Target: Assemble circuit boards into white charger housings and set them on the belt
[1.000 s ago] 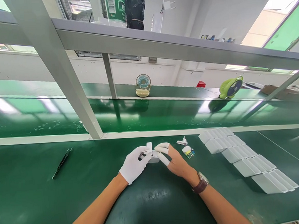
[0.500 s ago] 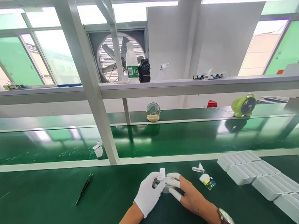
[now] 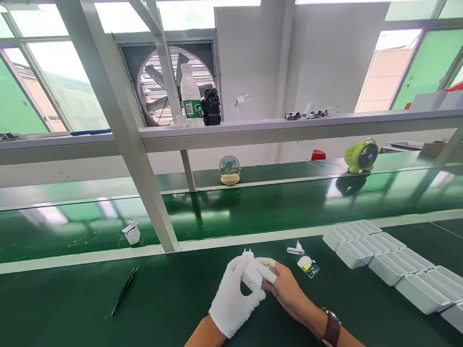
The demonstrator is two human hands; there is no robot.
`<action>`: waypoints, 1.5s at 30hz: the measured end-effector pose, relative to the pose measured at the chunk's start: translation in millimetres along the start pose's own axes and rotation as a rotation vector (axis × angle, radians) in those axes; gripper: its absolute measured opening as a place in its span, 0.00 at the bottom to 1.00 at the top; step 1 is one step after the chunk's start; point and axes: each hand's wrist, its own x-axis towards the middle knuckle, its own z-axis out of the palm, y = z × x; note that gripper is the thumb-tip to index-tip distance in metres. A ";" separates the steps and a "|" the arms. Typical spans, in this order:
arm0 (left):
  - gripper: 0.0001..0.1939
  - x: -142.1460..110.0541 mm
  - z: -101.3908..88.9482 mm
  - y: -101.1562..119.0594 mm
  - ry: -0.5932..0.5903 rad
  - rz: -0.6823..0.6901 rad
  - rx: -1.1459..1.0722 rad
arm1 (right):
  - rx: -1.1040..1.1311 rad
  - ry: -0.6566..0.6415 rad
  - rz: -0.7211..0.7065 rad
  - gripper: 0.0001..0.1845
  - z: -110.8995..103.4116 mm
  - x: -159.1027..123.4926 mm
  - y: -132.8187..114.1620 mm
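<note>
Between my two hands is a white plug-in charger [image 3: 252, 276], its prongs pointing away from me. My left hand [image 3: 235, 297], in a white glove, curls its thumb and fingers around the charger's left side. White finger covers sit on my right hand [image 3: 282, 285], whose fingers close on the charger's right side. To the right of the hands, a small white cover with prongs [image 3: 296, 249] lies on the green mat, and just below it rests a circuit board [image 3: 309, 267] with yellow and green parts.
Black tweezers [image 3: 125, 291] lie at the left. Rows of white trays [image 3: 393, 266] stretch along the right. A slanted grey post [image 3: 138, 163] rises beyond the mat, near another white plug piece [image 3: 131, 232] on the green belt [image 3: 257, 213]. Two small fans stand farther back.
The white piece in my hands has been turned so its prongs and flat face show. My right fingers have closed in on it. The camera view has swung slightly to the right.
</note>
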 end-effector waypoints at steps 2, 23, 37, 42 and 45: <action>0.36 0.6 -1.9 6.8 -0.009 0.024 0.022 | 0.030 -0.031 0.049 0.25 1.9 -3.7 1.6; 0.24 2.9 -11.0 7.1 -0.052 0.036 0.001 | 0.100 -0.118 0.183 0.19 -4.1 -8.2 5.1; 0.33 6.3 -16.4 12.0 -0.114 0.143 0.028 | 0.000 -0.077 0.082 0.20 -8.5 -9.7 -0.4; 0.35 6.9 -11.7 12.7 -0.072 0.073 0.095 | -0.185 0.002 -0.098 0.21 -12.3 -8.3 0.0; 0.33 9.7 -9.7 4.8 -0.032 0.035 0.127 | -0.537 0.059 -0.386 0.18 -18.4 -6.2 2.3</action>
